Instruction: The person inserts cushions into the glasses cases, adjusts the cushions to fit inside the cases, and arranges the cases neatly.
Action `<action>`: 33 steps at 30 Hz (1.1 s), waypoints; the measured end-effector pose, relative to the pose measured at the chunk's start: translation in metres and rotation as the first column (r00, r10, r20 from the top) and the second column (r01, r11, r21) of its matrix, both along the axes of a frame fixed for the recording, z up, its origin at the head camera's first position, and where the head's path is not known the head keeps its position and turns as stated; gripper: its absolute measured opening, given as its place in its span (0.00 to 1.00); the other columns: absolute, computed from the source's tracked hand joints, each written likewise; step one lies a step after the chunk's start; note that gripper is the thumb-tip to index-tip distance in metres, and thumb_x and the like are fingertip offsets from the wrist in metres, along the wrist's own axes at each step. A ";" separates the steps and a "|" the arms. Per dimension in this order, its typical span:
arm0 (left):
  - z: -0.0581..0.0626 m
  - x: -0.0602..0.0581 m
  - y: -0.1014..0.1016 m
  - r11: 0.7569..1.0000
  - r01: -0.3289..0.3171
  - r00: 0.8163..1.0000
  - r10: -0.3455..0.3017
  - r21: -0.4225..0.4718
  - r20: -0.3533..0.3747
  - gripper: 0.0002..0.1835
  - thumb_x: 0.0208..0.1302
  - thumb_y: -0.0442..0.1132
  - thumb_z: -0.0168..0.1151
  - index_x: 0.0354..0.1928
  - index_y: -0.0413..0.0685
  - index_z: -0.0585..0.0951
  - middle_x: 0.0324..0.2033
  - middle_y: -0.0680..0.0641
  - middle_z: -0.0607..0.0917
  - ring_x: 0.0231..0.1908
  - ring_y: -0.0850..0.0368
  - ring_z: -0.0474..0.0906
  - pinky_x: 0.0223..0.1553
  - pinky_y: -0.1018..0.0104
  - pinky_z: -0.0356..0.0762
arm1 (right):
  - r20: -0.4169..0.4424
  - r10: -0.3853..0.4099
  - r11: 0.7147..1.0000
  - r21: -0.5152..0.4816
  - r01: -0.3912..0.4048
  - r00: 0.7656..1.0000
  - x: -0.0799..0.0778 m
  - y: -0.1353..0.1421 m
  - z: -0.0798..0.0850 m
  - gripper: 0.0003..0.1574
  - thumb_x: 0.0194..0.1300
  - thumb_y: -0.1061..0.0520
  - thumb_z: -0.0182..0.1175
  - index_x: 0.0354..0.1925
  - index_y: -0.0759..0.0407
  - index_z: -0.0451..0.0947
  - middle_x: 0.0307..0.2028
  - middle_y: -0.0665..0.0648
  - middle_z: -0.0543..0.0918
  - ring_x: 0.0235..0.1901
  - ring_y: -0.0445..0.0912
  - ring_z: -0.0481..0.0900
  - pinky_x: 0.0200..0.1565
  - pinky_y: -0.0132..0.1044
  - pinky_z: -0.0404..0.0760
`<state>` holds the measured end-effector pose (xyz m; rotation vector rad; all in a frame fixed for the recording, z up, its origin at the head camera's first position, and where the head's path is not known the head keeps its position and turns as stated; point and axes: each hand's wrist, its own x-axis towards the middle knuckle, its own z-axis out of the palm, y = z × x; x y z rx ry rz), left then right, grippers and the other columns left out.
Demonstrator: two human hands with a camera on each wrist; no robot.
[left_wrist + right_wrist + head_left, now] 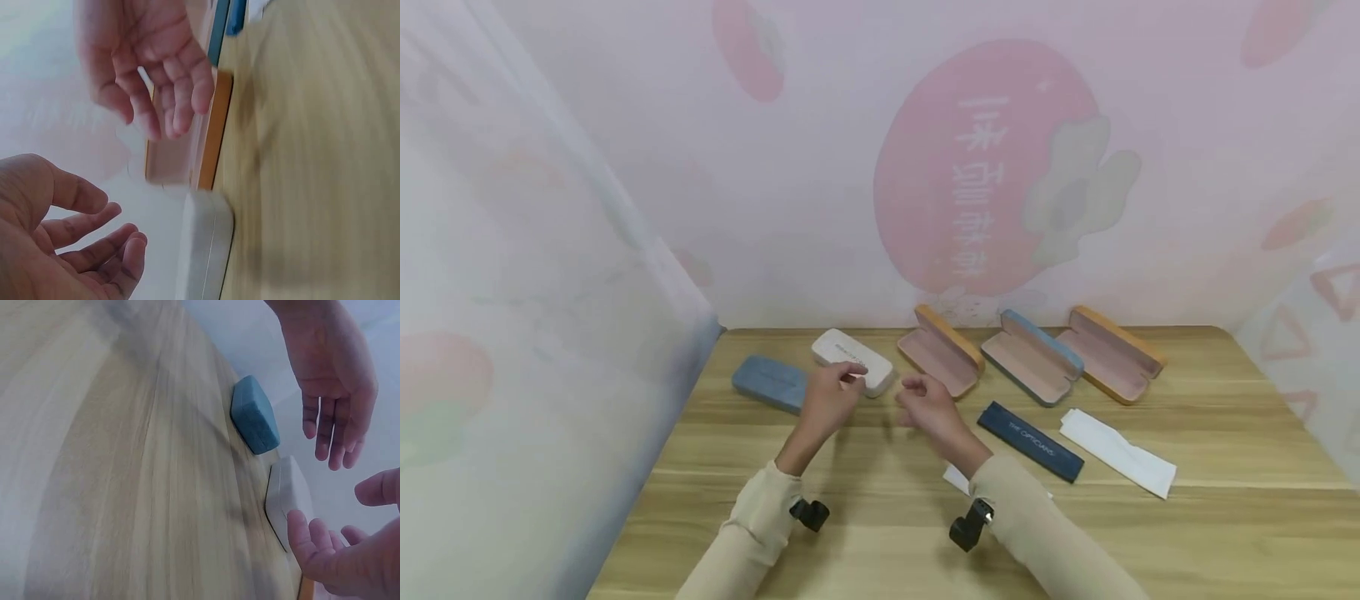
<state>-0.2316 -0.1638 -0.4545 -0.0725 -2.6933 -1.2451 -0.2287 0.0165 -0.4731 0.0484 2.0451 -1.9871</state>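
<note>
My left hand (831,400) hovers by the near side of a closed white glasses case (842,348), its fingers loosely bent with nothing in them. Across a small gap, my right hand (934,414) hangs over the table, also holding nothing; its fingers curl slightly in the right wrist view. A closed blue glasses case (766,381) lies to the left, partly behind the left hand. Beyond the right hand stands an orange glasses case (934,360) with its lid up and pinkish lining showing. In the left wrist view both palms face each other above the white case (206,244).
Right of these are an opened blue case (1024,362) and another opened orange case (1101,360). Nearer lie a dark blue pouch (1030,442) with white lettering and a folded white cloth (1120,454). Another white piece (957,479) shows partly under the right forearm. A patterned curtain (820,208) hangs behind the table.
</note>
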 end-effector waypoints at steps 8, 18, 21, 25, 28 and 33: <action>-0.012 0.027 0.018 0.997 0.070 0.996 -0.072 0.036 0.053 0.13 0.66 0.35 0.59 0.48 0.41 0.87 0.40 0.42 0.88 0.24 0.61 0.76 0.27 0.68 0.75 | -0.033 -0.016 0.993 0.115 0.019 0.999 0.016 0.022 -0.003 0.28 0.69 0.58 0.54 0.64 0.68 0.70 0.57 0.67 0.78 0.53 0.60 0.81 0.43 0.40 0.87; -0.027 0.039 0.042 0.974 0.221 0.974 -0.223 0.041 0.048 0.11 0.66 0.31 0.59 0.46 0.37 0.86 0.43 0.43 0.89 0.40 0.53 0.83 0.36 0.69 0.80 | -0.076 -0.022 0.963 0.265 0.041 0.997 0.036 0.055 -0.006 0.25 0.71 0.53 0.56 0.61 0.63 0.75 0.54 0.61 0.81 0.53 0.52 0.80 0.52 0.45 0.81; -0.031 0.040 0.052 0.964 0.264 0.964 -0.264 0.010 0.033 0.11 0.66 0.32 0.59 0.45 0.36 0.87 0.40 0.43 0.89 0.39 0.55 0.83 0.38 0.69 0.80 | -0.087 -0.028 0.948 0.315 0.054 0.996 0.041 0.068 -0.005 0.24 0.70 0.54 0.56 0.60 0.63 0.77 0.52 0.61 0.82 0.52 0.53 0.81 0.51 0.44 0.81; -0.037 0.042 0.063 0.948 0.316 0.949 -0.316 -0.033 0.010 0.11 0.65 0.31 0.58 0.44 0.35 0.86 0.38 0.43 0.88 0.37 0.55 0.83 0.38 0.68 0.80 | -0.116 -0.041 0.909 0.408 0.085 0.992 0.052 0.090 -0.005 0.22 0.69 0.55 0.57 0.57 0.63 0.78 0.49 0.59 0.84 0.51 0.52 0.82 0.51 0.44 0.80; -0.042 0.043 0.071 0.936 0.348 0.938 -0.347 -0.050 0.020 0.12 0.65 0.31 0.57 0.46 0.34 0.86 0.40 0.41 0.87 0.40 0.53 0.83 0.41 0.65 0.82 | -0.135 -0.036 0.872 0.480 0.097 0.990 0.062 0.108 -0.006 0.20 0.69 0.55 0.58 0.56 0.63 0.79 0.48 0.58 0.84 0.51 0.52 0.82 0.54 0.48 0.80; -0.044 0.044 0.081 0.929 0.364 0.931 -0.359 -0.071 0.074 0.15 0.65 0.32 0.56 0.50 0.33 0.84 0.44 0.40 0.85 0.45 0.49 0.81 0.48 0.58 0.81 | -0.159 -0.013 0.813 0.573 0.103 0.987 0.076 0.135 -0.007 0.18 0.70 0.55 0.59 0.53 0.65 0.80 0.46 0.59 0.85 0.49 0.52 0.83 0.54 0.51 0.80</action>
